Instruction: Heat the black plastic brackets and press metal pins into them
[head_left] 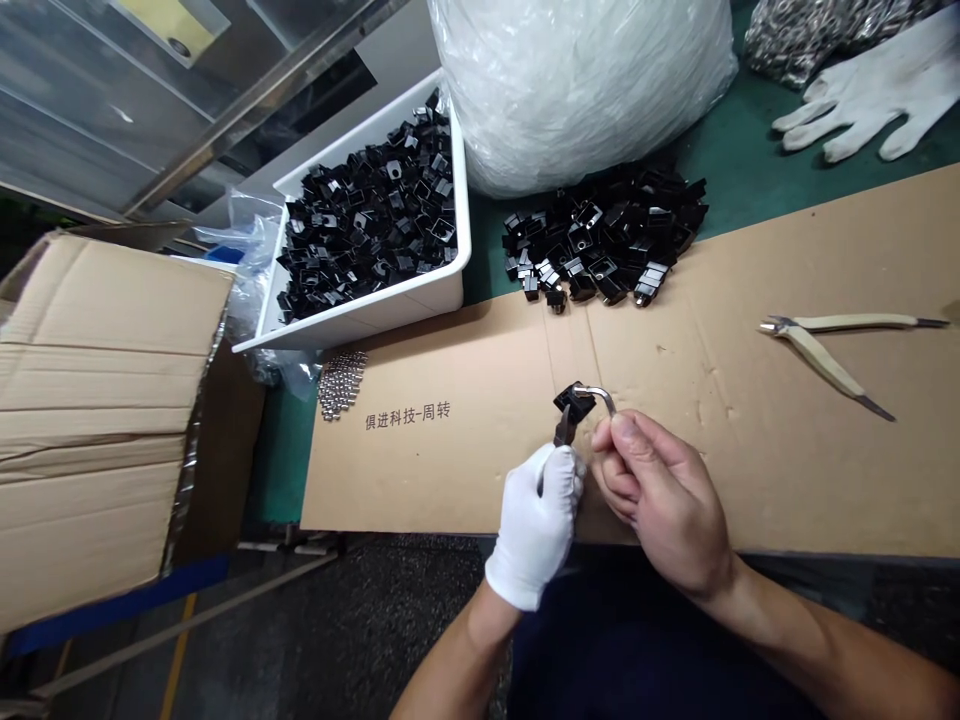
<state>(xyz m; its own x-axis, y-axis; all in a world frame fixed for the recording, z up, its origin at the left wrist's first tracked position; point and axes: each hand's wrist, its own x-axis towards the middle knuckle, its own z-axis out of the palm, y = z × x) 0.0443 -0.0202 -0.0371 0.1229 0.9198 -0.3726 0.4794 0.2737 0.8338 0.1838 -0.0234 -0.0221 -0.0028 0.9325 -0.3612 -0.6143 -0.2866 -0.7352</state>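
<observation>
My left hand (538, 520), in a white glove, is closed around a dark narrow tool (565, 430), whose kind is mostly hidden by the fist. At the tool's far end sits a small black block-shaped part (568, 400), held just over the cardboard. My bare right hand (664, 495) pinches a shiny bent metal rod (600, 392) between thumb and forefinger. The rod's far end meets the black part; whether it goes into it cannot be made out. Beyond both hands lies a pile of similar black parts (600, 235).
A white bin (360, 318) full of black parts stands back left, near small metal pieces (343, 385) on the cardboard sheet (465, 480). Pale-handled pliers (825, 345) lie right. Behind are a plastic bag (585, 90), a white glove (877, 95) and shiny metal pieces (802, 40). A carton (97, 420) stands left.
</observation>
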